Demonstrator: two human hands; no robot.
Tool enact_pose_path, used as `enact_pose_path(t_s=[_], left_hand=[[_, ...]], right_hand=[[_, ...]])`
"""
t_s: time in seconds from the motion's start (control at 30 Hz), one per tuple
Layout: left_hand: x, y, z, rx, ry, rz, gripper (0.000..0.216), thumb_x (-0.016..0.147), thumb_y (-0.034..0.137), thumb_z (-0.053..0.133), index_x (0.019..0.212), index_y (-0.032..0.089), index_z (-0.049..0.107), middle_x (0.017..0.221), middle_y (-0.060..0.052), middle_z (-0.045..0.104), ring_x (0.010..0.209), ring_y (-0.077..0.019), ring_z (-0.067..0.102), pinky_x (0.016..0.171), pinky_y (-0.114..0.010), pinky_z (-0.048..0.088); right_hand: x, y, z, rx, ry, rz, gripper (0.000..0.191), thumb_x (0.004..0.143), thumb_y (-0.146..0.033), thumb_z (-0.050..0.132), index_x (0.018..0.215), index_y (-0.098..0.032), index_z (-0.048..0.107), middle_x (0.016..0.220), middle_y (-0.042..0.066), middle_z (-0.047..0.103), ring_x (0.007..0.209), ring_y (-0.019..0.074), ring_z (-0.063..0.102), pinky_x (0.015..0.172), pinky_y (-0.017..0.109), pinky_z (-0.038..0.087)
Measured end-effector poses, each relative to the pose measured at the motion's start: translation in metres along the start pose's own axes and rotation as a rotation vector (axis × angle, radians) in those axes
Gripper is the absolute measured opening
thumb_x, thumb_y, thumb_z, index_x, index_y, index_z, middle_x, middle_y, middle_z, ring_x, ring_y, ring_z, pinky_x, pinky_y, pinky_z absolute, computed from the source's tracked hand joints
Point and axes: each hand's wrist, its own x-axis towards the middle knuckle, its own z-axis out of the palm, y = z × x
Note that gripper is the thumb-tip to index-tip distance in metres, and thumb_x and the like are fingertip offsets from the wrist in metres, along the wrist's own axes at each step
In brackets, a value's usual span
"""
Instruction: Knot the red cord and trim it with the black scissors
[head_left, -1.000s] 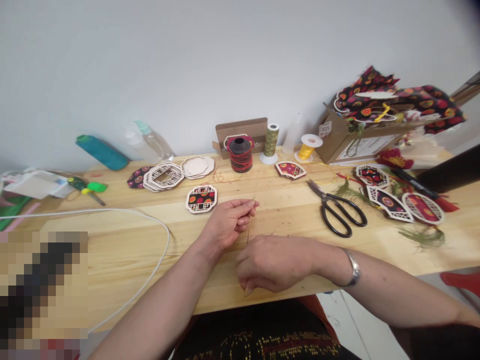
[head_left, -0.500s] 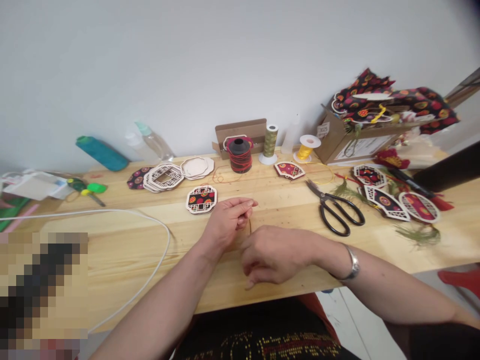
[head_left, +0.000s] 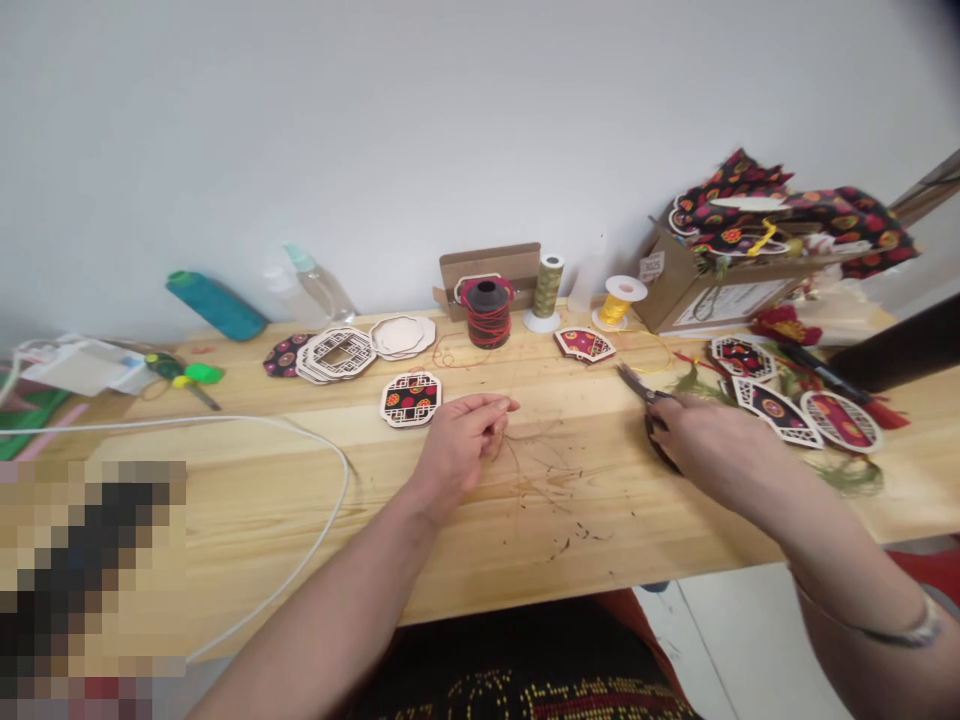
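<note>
My left hand (head_left: 463, 435) is closed in a pinch over the middle of the table. Thin dark threads (head_left: 517, 468) trail down from its fingertips onto the wood. Over on the right, my right hand (head_left: 712, 440) is curled over the black handles of the scissors (head_left: 634, 384), whose blades point away to the back left; its fingers are partly hidden from above. Beside my left hand lies a fabric-filled wooden frame piece (head_left: 411, 400). Small dark thread clippings (head_left: 581, 540) are scattered between the two hands.
At the back stand a red thread spool (head_left: 487, 315), an olive spool (head_left: 548, 290) and a yellow spool (head_left: 624, 303). A cardboard box (head_left: 697, 285) overflows with fabric. Stacked wooden frames (head_left: 334, 355) lie left, decorated pieces (head_left: 840, 418) right. A white cable (head_left: 341, 490) crosses the left side.
My right hand has moved right, away from my left hand, and onto the scissors' handles. My left hand keeps its pinch. Threads and clippings formerly behind the right hand now show.
</note>
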Motion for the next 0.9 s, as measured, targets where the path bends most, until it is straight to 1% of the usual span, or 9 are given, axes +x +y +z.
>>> enact_pose_path(t_s=[0.07, 0.13, 0.3, 0.4, 0.53, 0.63, 0.73, 0.83, 0.9], left_hand=[[0.000, 0.001, 0.001, -0.003, 0.015, -0.002, 0.018, 0.060, 0.021, 0.075, 0.068, 0.007, 0.067, 0.044, 0.005, 0.043, 0.037, -0.0003, 0.030, 0.038, -0.015, 0.014], [0.000, 0.001, 0.001, 0.000, 0.028, 0.003, 0.017, 0.060, 0.021, 0.074, 0.067, 0.007, 0.067, 0.044, 0.004, 0.043, 0.037, -0.0006, 0.031, 0.038, -0.015, 0.014], [0.001, 0.000, 0.001, 0.015, 0.029, 0.014, 0.018, 0.059, 0.022, 0.074, 0.067, 0.007, 0.068, 0.044, 0.004, 0.044, 0.038, -0.0009, 0.031, 0.038, -0.015, 0.015], [0.002, -0.001, 0.000, 0.009, 0.026, 0.016, 0.019, 0.058, 0.023, 0.075, 0.067, 0.007, 0.068, 0.043, 0.005, 0.043, 0.037, -0.0003, 0.029, 0.038, -0.015, 0.014], [0.003, -0.001, 0.000, 0.004, 0.027, 0.029, 0.020, 0.058, 0.023, 0.075, 0.068, 0.007, 0.068, 0.044, 0.005, 0.043, 0.037, -0.0005, 0.030, 0.038, -0.015, 0.014], [0.002, -0.001, 0.000, 0.012, 0.023, 0.026, 0.020, 0.060, 0.024, 0.074, 0.068, 0.007, 0.068, 0.045, 0.005, 0.043, 0.038, -0.0005, 0.029, 0.038, -0.016, 0.014], [0.002, -0.002, -0.001, 0.014, 0.023, 0.025, 0.020, 0.060, 0.024, 0.074, 0.069, 0.007, 0.068, 0.044, 0.005, 0.043, 0.038, -0.0007, 0.028, 0.038, -0.016, 0.014], [0.002, -0.002, -0.001, 0.013, 0.025, 0.023, 0.020, 0.059, 0.023, 0.074, 0.069, 0.007, 0.069, 0.044, 0.005, 0.043, 0.038, -0.0008, 0.029, 0.038, -0.016, 0.013], [0.003, -0.002, -0.002, 0.027, 0.033, 0.030, 0.020, 0.059, 0.024, 0.074, 0.069, 0.007, 0.069, 0.045, 0.005, 0.043, 0.038, -0.0004, 0.028, 0.038, -0.016, 0.012]], right_hand=[[-0.010, 0.013, 0.012, -0.016, 0.019, 0.105, 0.013, 0.086, -0.019, 0.048, 0.083, -0.014, 0.060, 0.073, 0.012, 0.065, 0.066, 0.0237, 0.063, 0.056, 0.030, 0.039], [-0.016, 0.020, 0.021, -0.002, 0.030, 0.157, 0.014, 0.086, -0.023, 0.049, 0.084, -0.013, 0.059, 0.075, 0.013, 0.065, 0.067, 0.0246, 0.063, 0.058, 0.031, 0.041], [-0.016, 0.021, 0.034, 0.013, 0.085, 0.116, 0.013, 0.085, -0.018, 0.047, 0.089, -0.011, 0.057, 0.081, 0.013, 0.064, 0.076, 0.0250, 0.063, 0.069, 0.032, 0.044], [-0.014, 0.019, 0.036, 0.013, 0.088, 0.163, 0.012, 0.081, -0.014, 0.048, 0.089, -0.010, 0.055, 0.080, 0.013, 0.064, 0.076, 0.0254, 0.063, 0.069, 0.032, 0.045], [-0.014, 0.020, 0.028, 0.112, 0.020, 0.241, 0.018, 0.077, -0.019, 0.050, 0.090, -0.008, 0.056, 0.082, 0.015, 0.063, 0.077, 0.0277, 0.062, 0.068, 0.034, 0.046], [-0.014, 0.018, 0.015, 0.286, 0.019, 0.193, 0.031, 0.074, -0.021, 0.053, 0.102, -0.009, 0.057, 0.094, 0.016, 0.063, 0.084, 0.0288, 0.062, 0.073, 0.037, 0.048], [-0.008, 0.008, 0.001, 0.622, 0.006, 0.015, 0.040, 0.072, -0.018, 0.054, 0.112, -0.014, 0.057, 0.103, 0.011, 0.063, 0.089, 0.0243, 0.061, 0.077, 0.034, 0.048], [0.012, -0.007, -0.011, 0.994, -0.089, -0.132, 0.032, 0.077, -0.025, 0.056, 0.107, -0.017, 0.059, 0.090, 0.006, 0.066, 0.077, 0.0181, 0.060, 0.067, 0.029, 0.048], [0.032, -0.016, -0.017, 1.138, -0.132, -0.192, 0.031, 0.077, -0.036, 0.061, 0.101, -0.017, 0.060, 0.078, 0.003, 0.063, 0.067, 0.0154, 0.056, 0.058, 0.026, 0.045]])
